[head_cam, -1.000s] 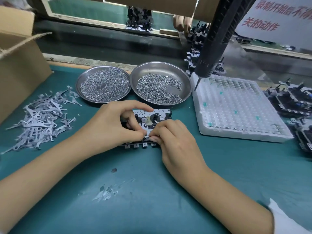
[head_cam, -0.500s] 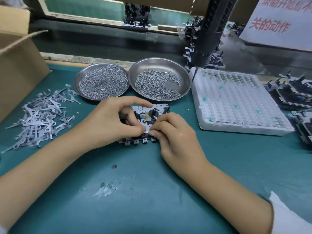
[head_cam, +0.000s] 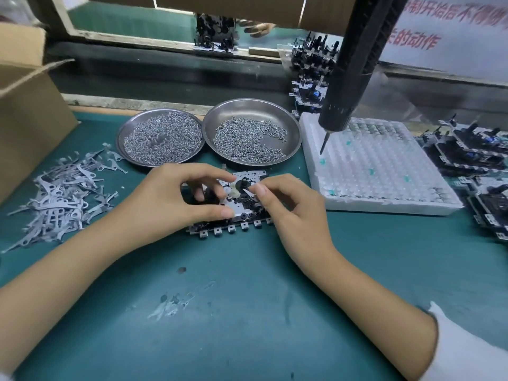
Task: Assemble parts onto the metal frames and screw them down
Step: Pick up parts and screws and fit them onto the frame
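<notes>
**Two bare hands fit a small part onto a metal frame on a green bench mat**

A flat, stamped silver metal frame (head_cam: 242,207), dotted with small black plastic parts and edged along its near side with a row of square tabs, lies on a worn teal-green work mat (head_cam: 247,312) between the two hands. The left hand (head_cam: 176,202) curls over the frame's left half, thumb tip pressed on the plate and fingers arched above it, steadying it. The right hand (head_cam: 291,204) pinches a thin, pointed sliver of pale metal (head_cam: 246,191) between thumb and forefinger, its tip just beside a round black hub on the frame.

Behind the frame sit two shallow, round stainless-steel dishes, touching at their rims: the left dish (head_cam: 160,138) heaped with tiny shiny screws, the right dish (head_cam: 253,134) with a thinner layer. To the left lies a loose pile of flat grey metal levers (head_cam: 63,196), beside a brown cardboard box (head_cam: 30,116). To the right is a white dimpled foam tray (head_cam: 376,171), with a black ribbed electric screwdriver (head_cam: 354,64) hanging point-down over its near-left corner. Stacks of assembled black-and-silver frames (head_cam: 472,149) stand at the far right.
</notes>
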Demonstrator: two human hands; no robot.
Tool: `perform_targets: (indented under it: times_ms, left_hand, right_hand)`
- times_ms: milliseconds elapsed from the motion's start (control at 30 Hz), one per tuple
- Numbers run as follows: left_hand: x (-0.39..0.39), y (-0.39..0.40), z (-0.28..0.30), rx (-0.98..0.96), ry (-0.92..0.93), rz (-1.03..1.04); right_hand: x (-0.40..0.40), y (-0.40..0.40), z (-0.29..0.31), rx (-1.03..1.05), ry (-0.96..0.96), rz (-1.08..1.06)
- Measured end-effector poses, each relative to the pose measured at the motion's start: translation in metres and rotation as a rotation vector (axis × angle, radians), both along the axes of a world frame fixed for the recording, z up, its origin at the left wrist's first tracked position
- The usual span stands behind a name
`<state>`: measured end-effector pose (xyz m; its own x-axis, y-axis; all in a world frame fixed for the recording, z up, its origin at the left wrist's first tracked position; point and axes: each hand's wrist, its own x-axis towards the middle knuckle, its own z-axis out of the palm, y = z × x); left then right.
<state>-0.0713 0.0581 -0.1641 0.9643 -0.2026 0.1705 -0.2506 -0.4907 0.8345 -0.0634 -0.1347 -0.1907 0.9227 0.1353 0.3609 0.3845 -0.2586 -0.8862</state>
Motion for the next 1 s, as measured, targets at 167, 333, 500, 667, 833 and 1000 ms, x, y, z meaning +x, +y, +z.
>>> perform_targets:
  times_ms: [167, 333, 500, 667, 833, 1000]
  left_hand:
    - [0.020, 0.016, 0.002, 0.133, -0.264, 0.303]
    - [0.055, 0.041, 0.002, 0.672, -0.006, 0.480]
    - [0.057, 0.036, 0.003, 0.589, -0.051, 0.582]
    - [0.051, 0.034, -0.001, 0.630, -0.276, 0.616]
    - [0.046, 0.033, -0.005, 0.390, -0.398, 0.624]
    - [0.045, 0.030, -0.013, 0.285, -0.431, 0.616]
  right_hand:
    - [0.001, 0.001, -0.001, 0.037, 0.002, -0.025]
    - [0.000, 0.000, -0.001, 0.026, -0.011, -0.016]
    - [0.000, 0.000, -0.002, 0.021, -0.017, -0.003]
    - [0.001, -0.002, -0.003, 0.005, -0.042, -0.013]
    - [0.012, -0.001, 0.008, -0.150, -0.231, -0.034]
    - [0.069, 0.008, 0.037, -0.492, -0.181, -0.063]
